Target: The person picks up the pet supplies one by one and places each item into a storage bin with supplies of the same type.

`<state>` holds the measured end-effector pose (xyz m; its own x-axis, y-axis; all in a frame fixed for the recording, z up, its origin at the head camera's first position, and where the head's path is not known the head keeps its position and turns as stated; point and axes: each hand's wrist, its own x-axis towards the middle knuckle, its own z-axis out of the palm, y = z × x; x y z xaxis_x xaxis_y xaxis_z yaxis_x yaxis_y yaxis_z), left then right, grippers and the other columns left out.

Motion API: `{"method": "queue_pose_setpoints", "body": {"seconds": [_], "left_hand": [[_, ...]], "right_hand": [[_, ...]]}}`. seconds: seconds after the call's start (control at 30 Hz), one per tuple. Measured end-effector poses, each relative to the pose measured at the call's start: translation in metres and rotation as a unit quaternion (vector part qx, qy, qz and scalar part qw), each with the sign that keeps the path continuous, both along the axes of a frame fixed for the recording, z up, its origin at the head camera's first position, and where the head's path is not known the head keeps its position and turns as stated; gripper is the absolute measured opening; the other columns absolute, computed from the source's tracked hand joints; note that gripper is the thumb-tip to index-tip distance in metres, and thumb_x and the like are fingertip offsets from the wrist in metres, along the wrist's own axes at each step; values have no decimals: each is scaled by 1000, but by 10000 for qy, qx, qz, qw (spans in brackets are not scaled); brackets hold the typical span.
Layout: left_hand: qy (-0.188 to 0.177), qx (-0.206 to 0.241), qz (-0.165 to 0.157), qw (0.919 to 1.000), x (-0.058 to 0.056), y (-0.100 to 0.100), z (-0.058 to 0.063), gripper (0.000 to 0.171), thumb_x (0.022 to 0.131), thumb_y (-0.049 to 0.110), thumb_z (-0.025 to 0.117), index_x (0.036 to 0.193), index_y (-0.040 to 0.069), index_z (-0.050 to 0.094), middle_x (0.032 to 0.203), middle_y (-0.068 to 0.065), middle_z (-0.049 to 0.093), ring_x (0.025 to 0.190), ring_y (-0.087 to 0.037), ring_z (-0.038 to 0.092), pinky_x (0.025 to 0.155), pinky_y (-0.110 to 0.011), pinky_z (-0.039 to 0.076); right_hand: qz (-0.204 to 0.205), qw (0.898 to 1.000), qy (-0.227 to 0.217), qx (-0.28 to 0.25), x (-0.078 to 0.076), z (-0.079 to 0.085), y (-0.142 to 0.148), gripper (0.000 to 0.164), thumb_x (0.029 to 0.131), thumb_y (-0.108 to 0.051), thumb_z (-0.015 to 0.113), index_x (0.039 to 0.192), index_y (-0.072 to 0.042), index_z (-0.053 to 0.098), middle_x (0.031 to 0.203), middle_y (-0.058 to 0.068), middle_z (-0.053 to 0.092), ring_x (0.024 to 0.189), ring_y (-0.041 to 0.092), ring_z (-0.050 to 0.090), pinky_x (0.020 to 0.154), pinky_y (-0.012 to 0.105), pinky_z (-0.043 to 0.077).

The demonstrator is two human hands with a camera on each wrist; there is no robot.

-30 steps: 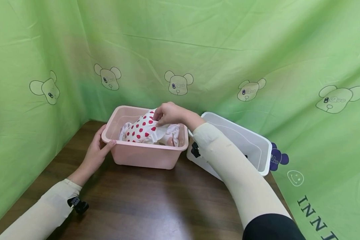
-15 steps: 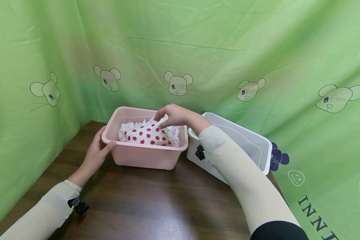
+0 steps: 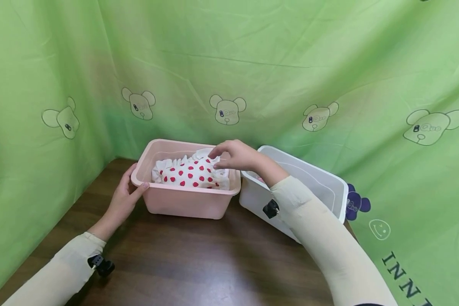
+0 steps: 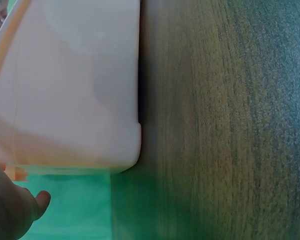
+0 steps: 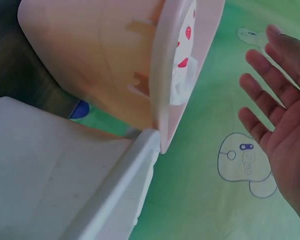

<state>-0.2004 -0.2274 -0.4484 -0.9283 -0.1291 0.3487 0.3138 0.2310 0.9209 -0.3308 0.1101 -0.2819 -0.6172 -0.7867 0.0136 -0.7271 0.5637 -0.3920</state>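
Note:
A pink plastic storage bin stands on the wooden table. My left hand holds its left front corner, thumb at the front rim and fingers along the side; in the left wrist view only part of this hand shows, near the bin wall. Inside the bin lies a white garment with a red strawberry print and ruffled edges. My right hand hovers over the bin's right end, fingers bent loosely around nothing. In the right wrist view that hand is apart from both bins, its fingers spread.
A white bin stands at an angle to the right, its rim against the pink one. Something small and pinkish shows inside; my right forearm hides part of it. Green printed cloth hangs close behind and at both sides.
My right hand has let go of the strawberry-print garment, which now lies flatter in the pink bin. That hand has then drawn back to the right. My left hand has kept its hold.

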Motion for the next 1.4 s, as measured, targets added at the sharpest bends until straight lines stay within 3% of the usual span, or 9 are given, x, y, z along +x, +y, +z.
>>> {"method": "queue_pose_setpoints", "body": {"seconds": [0.37, 0.73, 0.93, 1.03, 1.2, 1.3, 1.4], "left_hand": [[-12, -124, 23, 9999, 1, 0, 0, 73, 102, 19, 63, 163, 10, 24, 162, -18, 35, 141, -33, 39, 100, -9, 35], [-71, -78, 49, 9999, 3, 1, 2, 73, 102, 18, 63, 163, 10, 22, 163, -18, 34, 140, -33, 39, 101, -12, 35], [-116, -67, 54, 9999, 4, 1, 1, 74, 102, 20, 64, 163, 12, 24, 161, -17, 36, 138, -31, 41, 99, -12, 36], [-160, -125, 79, 9998, 5, 1, 2, 74, 102, 20, 65, 163, 12, 24, 161, -17, 37, 137, -31, 42, 98, -11, 37], [-203, -216, 94, 9995, 8, 1, 5, 75, 101, 20, 66, 163, 12, 25, 159, -19, 39, 137, -34, 44, 96, -8, 37], [-232, -316, 132, 9991, 8, 0, 8, 75, 100, 21, 67, 163, 12, 27, 159, -19, 40, 139, -34, 43, 102, -15, 38], [-263, -484, 211, 9983, 9, -1, 10, 76, 99, 23, 69, 162, 12, 28, 159, -18, 40, 142, -34, 41, 113, -36, 36]], "right_hand": [[-630, 9936, 19, -935, 19, -13, 37, 34, 91, -29, 80, 122, -18, 75, 118, 1, 74, 120, 23, 60, 108, 50, 43], [-881, 9780, 98, -1890, 35, -29, 78, 31, 91, -19, 79, 120, -7, 74, 117, 6, 75, 118, 27, 63, 110, 53, 41], [-1166, 9659, 166, -2307, 46, -40, 101, 30, 91, -18, 79, 118, -7, 75, 118, 8, 75, 118, 26, 63, 108, 54, 41], [-1351, 9602, 222, -2435, 53, -43, 110, 29, 90, -18, 80, 117, -8, 75, 119, 7, 74, 117, 23, 63, 99, 48, 48], [-1708, 9495, 345, -2608, 65, -45, 125, 29, 89, -19, 82, 116, -12, 77, 119, 4, 74, 115, 16, 62, 91, 26, 50], [-1832, 9434, 413, -2735, 71, -47, 134, 27, 89, -19, 82, 115, -13, 77, 118, 2, 75, 114, 12, 62, 98, 23, 45], [-1912, 9396, 550, -2784, 79, -49, 144, 28, 90, -18, 81, 117, -13, 77, 117, 4, 75, 115, 8, 62, 102, 26, 43]]}}
